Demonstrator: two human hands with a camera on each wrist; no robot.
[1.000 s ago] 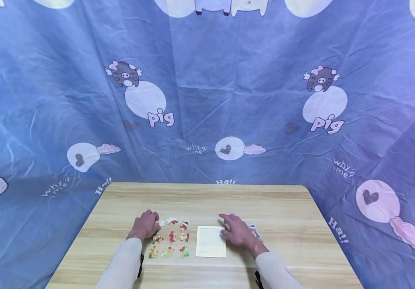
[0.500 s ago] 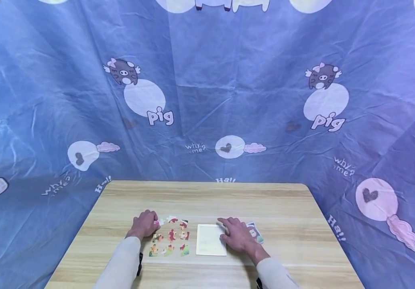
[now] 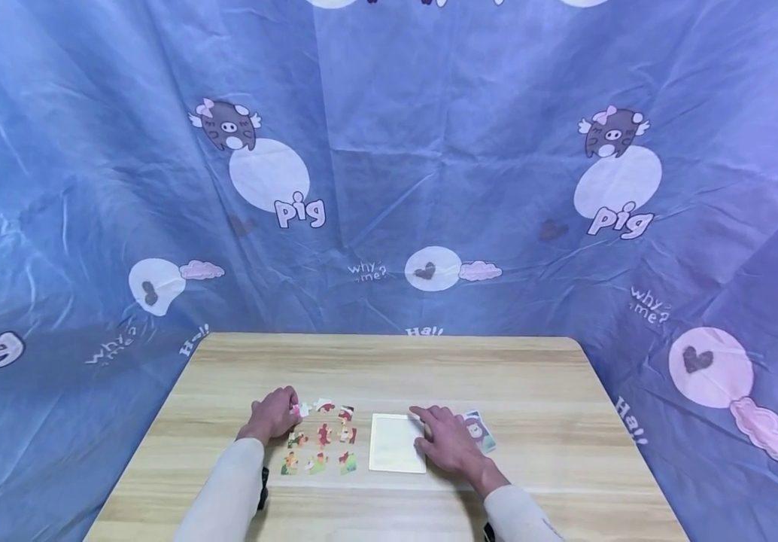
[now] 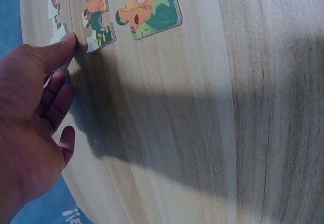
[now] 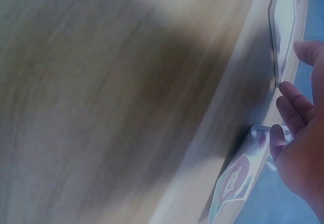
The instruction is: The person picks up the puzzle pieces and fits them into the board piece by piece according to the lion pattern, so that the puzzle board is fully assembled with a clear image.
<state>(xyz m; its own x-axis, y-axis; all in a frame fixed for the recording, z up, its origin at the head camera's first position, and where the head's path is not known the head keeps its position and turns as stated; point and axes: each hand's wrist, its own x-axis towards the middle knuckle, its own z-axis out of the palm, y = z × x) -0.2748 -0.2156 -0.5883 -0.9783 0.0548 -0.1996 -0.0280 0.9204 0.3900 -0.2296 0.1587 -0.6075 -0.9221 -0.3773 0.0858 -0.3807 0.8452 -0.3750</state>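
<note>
At the top left corner of several spread jigsaw pieces, my left hand (image 3: pixel 270 415) pinches the edge of a pink and white jigsaw piece (image 3: pixel 304 409). In the left wrist view the thumb of that hand (image 4: pixel 30 97) reaches forward, and its other fingertips are partly hidden. Orange and green jigsaw pieces (image 4: pixel 152 11) lie flat close by. My right hand (image 3: pixel 450 440) is at the right side of a pale square puzzle tray (image 3: pixel 392 446), fingers loosely extended, holding nothing. Whether it touches the tray's rim I cannot tell.
A picture card (image 3: pixel 475 430) with a round animal face lies to the right, partly behind the right hand. All this rests on a wood-grain table (image 3: pixel 389 369). A blue printed cloth (image 3: pixel 375 188) hangs around its back and sides.
The head view has tilted slightly downward. My right hand has shifted a little to the left, uncovering more of the picture card. The left hand stays at the same jigsaw piece.
</note>
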